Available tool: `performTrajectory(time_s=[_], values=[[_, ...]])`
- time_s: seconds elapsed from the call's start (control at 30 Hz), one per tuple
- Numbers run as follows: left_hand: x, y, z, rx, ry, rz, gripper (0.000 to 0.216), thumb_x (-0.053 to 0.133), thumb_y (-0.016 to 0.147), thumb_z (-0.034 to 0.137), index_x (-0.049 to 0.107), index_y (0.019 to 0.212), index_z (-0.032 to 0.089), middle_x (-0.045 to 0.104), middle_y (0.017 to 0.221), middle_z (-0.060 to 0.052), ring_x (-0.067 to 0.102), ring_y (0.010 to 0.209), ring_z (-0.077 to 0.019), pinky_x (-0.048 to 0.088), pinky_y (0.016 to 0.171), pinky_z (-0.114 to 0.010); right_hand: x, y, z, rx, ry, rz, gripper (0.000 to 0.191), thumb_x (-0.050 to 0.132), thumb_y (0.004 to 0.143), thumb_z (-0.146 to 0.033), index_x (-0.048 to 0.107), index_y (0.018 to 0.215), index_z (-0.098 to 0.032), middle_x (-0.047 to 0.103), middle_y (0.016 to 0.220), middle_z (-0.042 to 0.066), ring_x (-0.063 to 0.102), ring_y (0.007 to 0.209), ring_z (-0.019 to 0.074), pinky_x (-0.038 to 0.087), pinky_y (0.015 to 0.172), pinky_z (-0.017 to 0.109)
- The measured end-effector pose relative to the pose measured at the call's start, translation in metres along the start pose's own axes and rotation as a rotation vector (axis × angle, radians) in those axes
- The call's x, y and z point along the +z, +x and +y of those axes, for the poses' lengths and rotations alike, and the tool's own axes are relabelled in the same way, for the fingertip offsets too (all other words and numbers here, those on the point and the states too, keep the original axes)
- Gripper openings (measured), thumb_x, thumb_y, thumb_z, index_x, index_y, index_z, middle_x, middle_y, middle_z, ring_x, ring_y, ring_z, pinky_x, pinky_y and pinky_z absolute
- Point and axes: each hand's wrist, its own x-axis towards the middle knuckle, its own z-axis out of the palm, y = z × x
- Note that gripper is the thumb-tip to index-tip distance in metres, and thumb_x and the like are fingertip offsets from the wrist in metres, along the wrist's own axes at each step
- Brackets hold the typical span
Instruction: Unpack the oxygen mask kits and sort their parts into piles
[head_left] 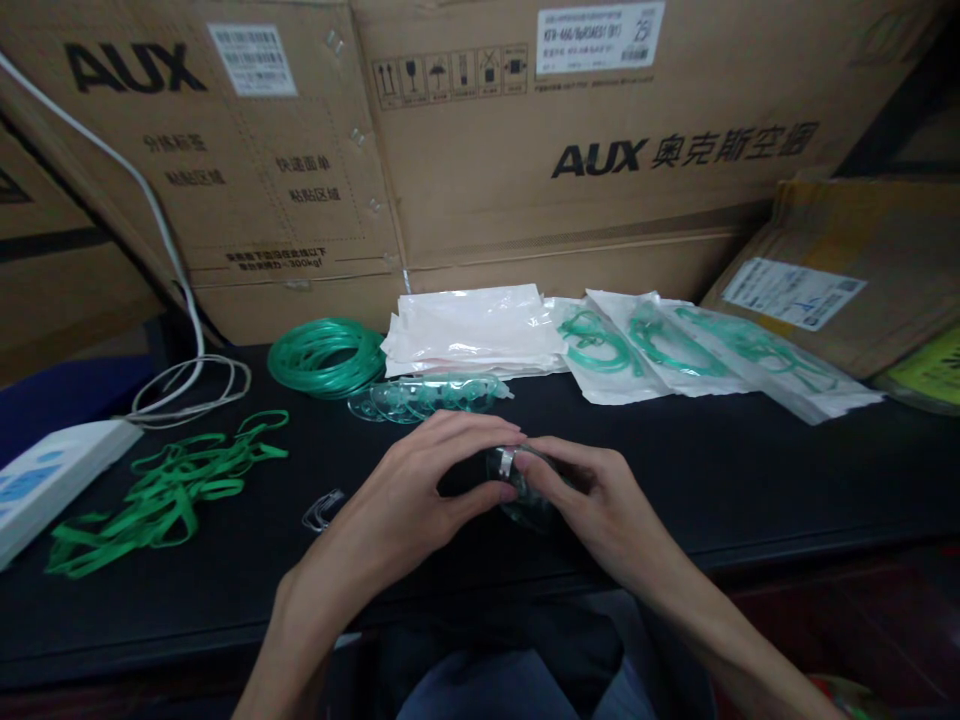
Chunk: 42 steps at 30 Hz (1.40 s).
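Observation:
A clear, green-tinted oxygen mask [531, 512] is between my hands, low over the black table. A shiny metal strip [505, 462] shows on it near my fingertips. My left hand [431, 470] reaches in from the left, its thumb and fingers closed on the mask's left side. From the right, my right hand [589, 480] grips the other side, with its thumb at the strip. Much of the mask is hidden behind the fingers. Just beyond my hands lies a row of nested clear green masks [427, 398].
Green elastic straps [180, 485] lie tangled at left, near a white power strip [64, 475]. Thin clear loops [322, 510] rest by my left forearm. Behind are coiled green tubing [326, 357], white pouches [469, 325], packed tubing sets [679, 345] and large cardboard boxes [480, 200].

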Motion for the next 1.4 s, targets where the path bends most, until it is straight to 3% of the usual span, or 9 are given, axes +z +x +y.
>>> performTrajectory(time_s=[0.1, 0.27, 0.4, 0.53, 0.63, 1.07, 1.4], values=[[-0.003, 0.001, 0.0, -0.031, -0.021, -0.014, 0.036, 0.073, 0.089, 0.03, 0.067, 0.124, 0.026, 0.069, 0.126, -0.002, 0.061, 0.119, -0.0192, 0.047, 0.105, -0.032, 0.0, 0.0, -0.003, 0.003, -0.002, -0.029, 0.028, 0.057, 0.095, -0.037, 0.076, 0.085, -0.018, 0.071, 0.077, 0.001, 0.063, 0.079, 0.019, 0.048, 0.071, 0.026], [-0.011, 0.001, 0.003, -0.1, -0.13, -0.084, 0.031, 0.073, 0.088, 0.034, 0.069, 0.118, 0.027, 0.072, 0.12, 0.0, 0.064, 0.113, -0.0184, 0.048, 0.1, -0.029, 0.0, -0.002, -0.004, 0.018, -0.066, -0.085, 0.042, 0.05, 0.098, -0.041, 0.064, 0.066, -0.017, 0.054, 0.061, -0.001, 0.047, 0.06, 0.0134, 0.036, 0.053, 0.025], [-0.012, 0.0, 0.001, -0.121, -0.163, -0.064, 0.027, 0.074, 0.088, 0.033, 0.071, 0.114, 0.026, 0.072, 0.115, -0.001, 0.066, 0.107, -0.0184, 0.049, 0.096, -0.028, -0.001, -0.003, -0.004, 0.001, -0.072, -0.106, 0.042, 0.048, 0.1, -0.044, 0.067, 0.073, -0.018, 0.059, 0.067, 0.0, 0.052, 0.065, 0.0149, 0.04, 0.058, 0.025], [-0.016, -0.002, -0.003, -0.157, -0.094, 0.023, 0.028, 0.073, 0.088, 0.035, 0.07, 0.114, 0.025, 0.072, 0.114, -0.002, 0.066, 0.107, -0.0195, 0.049, 0.096, -0.03, 0.0, -0.005, -0.005, -0.056, -0.055, -0.115, 0.021, 0.058, 0.097, -0.039, 0.068, 0.101, -0.022, 0.069, 0.09, 0.001, 0.062, 0.082, 0.0171, 0.047, 0.07, 0.025], [-0.021, -0.003, -0.003, -0.194, -0.05, 0.045, 0.028, 0.072, 0.088, 0.04, 0.071, 0.112, 0.026, 0.073, 0.111, -0.001, 0.067, 0.103, -0.0195, 0.05, 0.092, -0.028, 0.002, -0.006, -0.005, -0.096, -0.072, -0.112, 0.02, 0.063, 0.093, -0.031, 0.063, 0.112, -0.024, 0.07, 0.1, 0.001, 0.063, 0.09, 0.0179, 0.048, 0.077, 0.026], [-0.026, -0.005, 0.004, -0.163, -0.081, -0.019, 0.025, 0.071, 0.09, 0.031, 0.074, 0.115, 0.027, 0.076, 0.114, 0.001, 0.07, 0.105, -0.0184, 0.051, 0.095, -0.026, 0.004, -0.006, -0.003, -0.048, -0.042, -0.107, 0.021, 0.06, 0.095, -0.034, 0.071, 0.108, -0.022, 0.068, 0.081, -0.001, 0.06, 0.072, 0.0158, 0.048, 0.066, 0.025], [-0.023, -0.005, 0.001, -0.153, -0.05, 0.002, 0.026, 0.071, 0.09, 0.031, 0.072, 0.115, 0.027, 0.075, 0.107, 0.001, 0.069, 0.098, -0.0161, 0.05, 0.09, -0.024, 0.004, -0.007, -0.004, -0.052, -0.12, -0.164, 0.016, 0.06, 0.093, -0.03, 0.071, 0.102, -0.023, 0.069, 0.083, -0.001, 0.063, 0.079, 0.0176, 0.046, 0.07, 0.026]])
